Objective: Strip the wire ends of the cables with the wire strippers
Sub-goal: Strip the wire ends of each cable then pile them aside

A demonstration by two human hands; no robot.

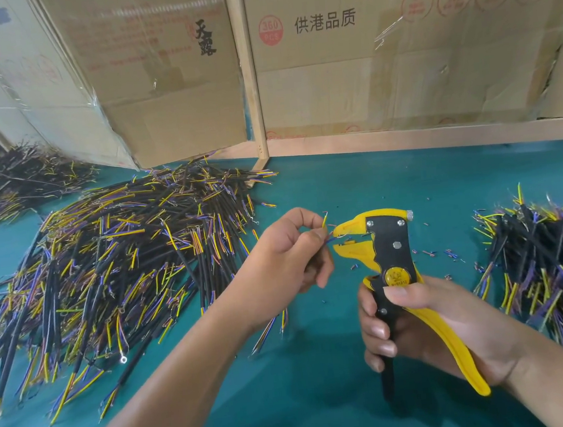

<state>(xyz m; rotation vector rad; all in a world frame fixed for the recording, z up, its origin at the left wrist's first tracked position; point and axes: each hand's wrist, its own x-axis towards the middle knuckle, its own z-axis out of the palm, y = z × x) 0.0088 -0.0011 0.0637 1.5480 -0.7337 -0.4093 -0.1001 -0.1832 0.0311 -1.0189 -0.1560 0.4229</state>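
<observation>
My right hand (432, 329) grips the handles of the yellow and black wire strippers (389, 254), jaws pointing left and slightly apart. My left hand (287, 257) pinches a short black cable (326, 233) at its end. Its blue and brown wire tips sit at the jaws, and its yellow wire sticks up beside them. The rest of that cable is hidden under my hand.
A big heap of black cables (117, 274) with yellow, blue and brown ends covers the green table (325, 398) at left. A smaller heap (553, 263) lies at right. Bits of stripped insulation (449, 254) are scattered behind the tool. Cardboard boxes (377, 49) wall the back.
</observation>
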